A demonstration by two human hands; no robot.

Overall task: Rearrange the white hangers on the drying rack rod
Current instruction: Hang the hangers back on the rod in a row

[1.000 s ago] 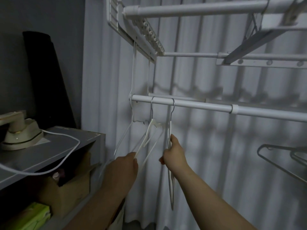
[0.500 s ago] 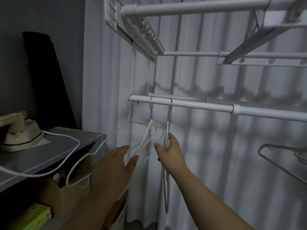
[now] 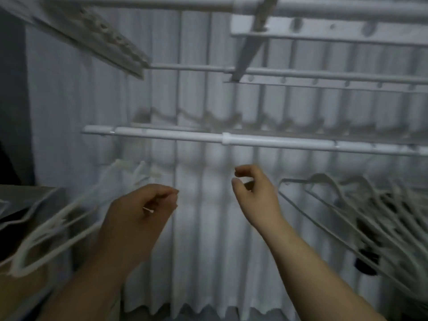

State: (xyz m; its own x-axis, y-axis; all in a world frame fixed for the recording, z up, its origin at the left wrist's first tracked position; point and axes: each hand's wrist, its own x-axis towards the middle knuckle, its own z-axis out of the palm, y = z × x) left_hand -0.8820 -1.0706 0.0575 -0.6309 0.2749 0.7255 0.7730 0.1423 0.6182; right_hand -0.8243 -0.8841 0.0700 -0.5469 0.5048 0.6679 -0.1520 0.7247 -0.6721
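Observation:
The white drying rack rod (image 3: 185, 136) runs across the middle of the view. A blurred bunch of white hangers (image 3: 58, 225) slants down to the left below the rod's left end. My left hand (image 3: 139, 216) is just right of them with curled fingers; a thin white sliver shows between the fingers, and blur hides whether it is a hanger. My right hand (image 3: 254, 193) hovers below the rod, loosely curled, thumb near forefinger, with nothing in it. Several more white hangers (image 3: 342, 212) hang tilted at the right.
Upper rack bars (image 3: 301, 75) and a slanted side frame (image 3: 99, 40) hang overhead. A white pleated curtain (image 3: 208, 251) is behind everything. A grey shelf (image 3: 25, 195) juts in at the left. Something dark (image 3: 368, 258) hangs among the right-hand hangers.
The view has swung right, bringing the right-hand hangers in. My right hand let go of the hanger and moved right. My left hand's fingers have curled, and the left hangers are swinging.

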